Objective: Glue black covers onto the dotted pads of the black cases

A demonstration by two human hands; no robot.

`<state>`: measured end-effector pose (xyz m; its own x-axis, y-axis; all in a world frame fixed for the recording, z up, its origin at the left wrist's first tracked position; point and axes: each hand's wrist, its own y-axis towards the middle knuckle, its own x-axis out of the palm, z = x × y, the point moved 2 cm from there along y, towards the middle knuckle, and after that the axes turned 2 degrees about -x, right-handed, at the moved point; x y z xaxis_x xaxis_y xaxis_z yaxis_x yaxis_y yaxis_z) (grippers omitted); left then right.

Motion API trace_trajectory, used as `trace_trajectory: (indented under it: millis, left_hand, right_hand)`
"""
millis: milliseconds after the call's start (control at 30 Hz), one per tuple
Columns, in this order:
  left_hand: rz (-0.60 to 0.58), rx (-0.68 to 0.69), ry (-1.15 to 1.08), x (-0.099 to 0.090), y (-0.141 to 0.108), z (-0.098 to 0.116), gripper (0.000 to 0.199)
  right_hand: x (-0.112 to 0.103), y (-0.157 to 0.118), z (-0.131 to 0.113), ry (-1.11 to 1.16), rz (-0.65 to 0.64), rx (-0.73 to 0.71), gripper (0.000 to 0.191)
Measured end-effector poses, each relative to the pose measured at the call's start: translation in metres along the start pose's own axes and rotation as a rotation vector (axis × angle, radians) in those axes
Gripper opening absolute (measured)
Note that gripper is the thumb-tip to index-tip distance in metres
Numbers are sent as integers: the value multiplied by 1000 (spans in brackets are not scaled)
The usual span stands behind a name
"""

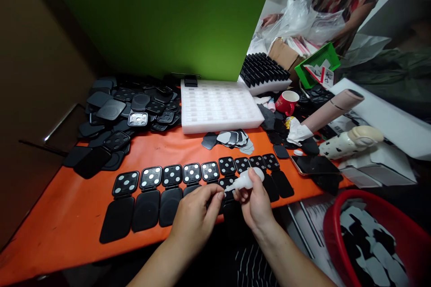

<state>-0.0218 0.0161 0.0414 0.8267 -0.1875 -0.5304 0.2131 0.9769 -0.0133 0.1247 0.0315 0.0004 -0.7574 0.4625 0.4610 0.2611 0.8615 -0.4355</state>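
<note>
A small white squeeze bottle (248, 179) with a narrow nozzle is in my right hand (258, 204), fingers wrapped around it and its tip pointing left. My left hand (197, 210) is closed in a pinch right by the nozzle tip; what sits between its fingertips is too small to make out. Below the bottle lies a black hinged square piece (227, 183), partly hidden by my hands. Similar opened pieces with round silvery dots, such as this black case (150, 177), form a row on the orange table cover (77, 215).
Behind the row stand a white foam tray (218, 106) and a small pile of grey sheets (235, 139). Black pieces (111, 108) heap at left. At right are a red mug (287, 102), a phone (316, 165), bottles and a red basin (332, 228). Another person stands beyond.
</note>
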Motion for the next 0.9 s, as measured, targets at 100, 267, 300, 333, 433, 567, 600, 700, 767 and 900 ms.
trace_trajectory:
  millis: [100,267,300,333,433,567,600,700,767,900]
  left_hand:
    - [2,-16,-7,0,0,-1,15]
    - [16,-32,-35,0,0,-3,16]
    - [21,-34,-44,0,0,-4,16]
    - [25,-37,-54,0,0,-5,16]
    - [33,-51,-88,2,0,-8,16]
    - [40,-85,-127,3,0,-12,17]
    - [41,-94,-136,3,0,-12,18]
    - [40,-112,-166,3,0,-13,19]
    - [40,-120,-189,3,0,-14,20]
    - [48,-167,-258,3,0,-17,25]
  right_hand:
    - [0,0,0,5,-10,4,33]
    - [-1,0,0,15,-15,20,34]
    - [-1,0,0,17,-13,20,34]
    - [-1,0,0,18,-11,20,33]
    - [-1,0,0,16,-10,20,33]
    - [-1,0,1,23,-12,19,32]
    - [-1,0,2,26,-13,20,32]
    - [-2,0,2,36,-19,30,32]
    - [-2,1,2,50,-27,43,33]
    - [0,3,-1,159,-103,162,40]
